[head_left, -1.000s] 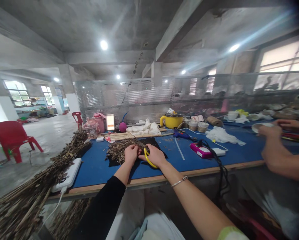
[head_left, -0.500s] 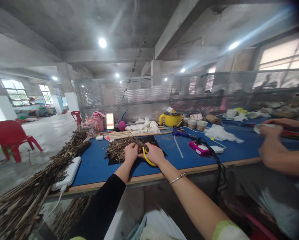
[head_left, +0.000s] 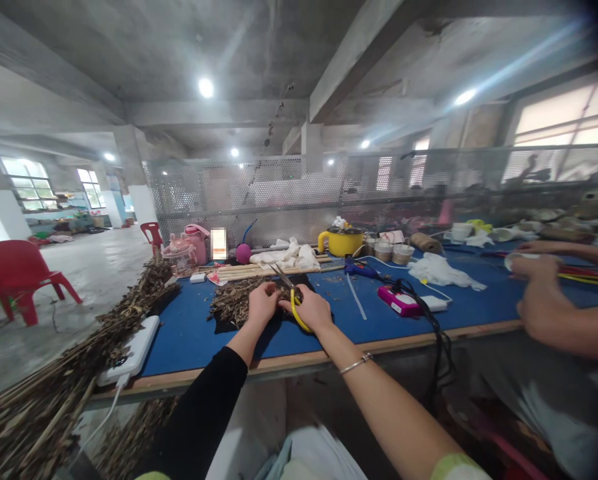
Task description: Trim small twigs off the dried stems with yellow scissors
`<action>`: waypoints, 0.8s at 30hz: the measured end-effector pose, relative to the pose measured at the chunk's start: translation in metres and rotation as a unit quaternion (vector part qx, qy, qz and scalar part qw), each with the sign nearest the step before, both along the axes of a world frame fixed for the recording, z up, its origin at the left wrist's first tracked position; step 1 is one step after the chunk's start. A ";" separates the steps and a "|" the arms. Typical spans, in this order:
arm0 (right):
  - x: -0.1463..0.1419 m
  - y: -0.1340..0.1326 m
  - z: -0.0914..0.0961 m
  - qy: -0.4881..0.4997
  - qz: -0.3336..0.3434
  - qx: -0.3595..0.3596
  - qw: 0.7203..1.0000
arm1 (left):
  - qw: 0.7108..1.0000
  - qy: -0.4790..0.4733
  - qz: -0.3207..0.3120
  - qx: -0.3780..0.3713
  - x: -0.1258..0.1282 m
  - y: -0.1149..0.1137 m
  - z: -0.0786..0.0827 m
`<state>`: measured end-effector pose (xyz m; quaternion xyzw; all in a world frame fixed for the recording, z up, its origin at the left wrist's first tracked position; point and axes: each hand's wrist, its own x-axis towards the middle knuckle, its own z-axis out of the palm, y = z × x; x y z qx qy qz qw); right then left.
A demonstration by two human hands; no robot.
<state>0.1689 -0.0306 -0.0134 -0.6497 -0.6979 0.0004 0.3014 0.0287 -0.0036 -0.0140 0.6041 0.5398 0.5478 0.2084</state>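
My right hand (head_left: 309,308) is closed round the yellow handles of a pair of scissors (head_left: 289,295), whose blades point up and away to the left. My left hand (head_left: 261,303) is closed right beside it, pinching a thin dry twig at the edge of a small pile of dry twigs (head_left: 233,299). That pile lies on a black cloth (head_left: 273,325) on the blue-topped table (head_left: 193,333). The two hands touch each other above the cloth.
A large bundle of dry branches (head_left: 79,373) slopes off the table's left end beside a white power bank (head_left: 135,343). Behind stand a yellow pot (head_left: 343,241), pink jug (head_left: 197,244), white cloths, wooden sticks and a pink device (head_left: 401,300) with black cable. Another person's hands (head_left: 541,280) work at the right.
The scissors' blades have tipped up and now stand above the hands. Both hands stayed over the black cloth. The view shifted slightly.
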 end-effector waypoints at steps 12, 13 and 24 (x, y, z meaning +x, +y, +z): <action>0.004 0.010 -0.005 0.056 -0.030 -0.017 0.998 | 0.946 0.319 -0.052 -0.015 -0.116 0.012 0.045; 0.004 0.011 -0.005 0.056 -0.028 -0.018 0.998 | 0.939 0.334 -0.074 -0.025 -0.120 0.010 0.042; 0.005 0.011 -0.006 0.057 -0.017 -0.023 0.998 | 0.899 0.428 -0.045 -0.082 -0.118 0.003 0.026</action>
